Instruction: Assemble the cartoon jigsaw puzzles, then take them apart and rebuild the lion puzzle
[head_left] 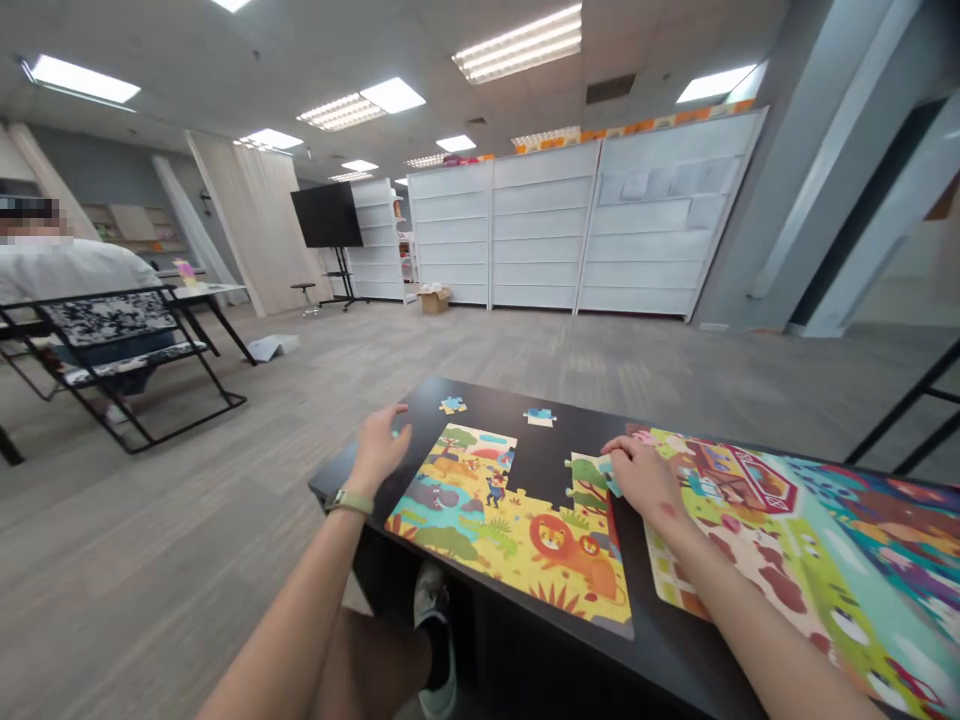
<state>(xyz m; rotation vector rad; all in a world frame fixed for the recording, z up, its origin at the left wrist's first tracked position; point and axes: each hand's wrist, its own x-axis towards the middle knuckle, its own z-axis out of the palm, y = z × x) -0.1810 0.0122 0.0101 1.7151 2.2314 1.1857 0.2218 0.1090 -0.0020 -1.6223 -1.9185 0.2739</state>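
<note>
A jungle jigsaw puzzle (465, 510) with lions and a hippo lies partly assembled on a black table, with a gap at its top middle. My right hand (641, 478) has its fingers closed on a light-blue puzzle piece (612, 476) at the puzzle's upper right edge; the fingers partly cover it. Over the table's left end, my left hand (381, 450) is held with thumb and forefinger apart. A speck of blue shows between them, too covered to make out. Two loose pieces lie beyond the puzzle: a blue-and-yellow piece (452, 405) and a blue-and-white piece (540, 417).
A farm picture board (757, 560) and a darker colourful picture (900, 530) lie to the right under my forearm. The black table's edge (525, 592) is close to my legs. A person (90, 265) sits in a chair at the left. White shelving (540, 230) stands behind.
</note>
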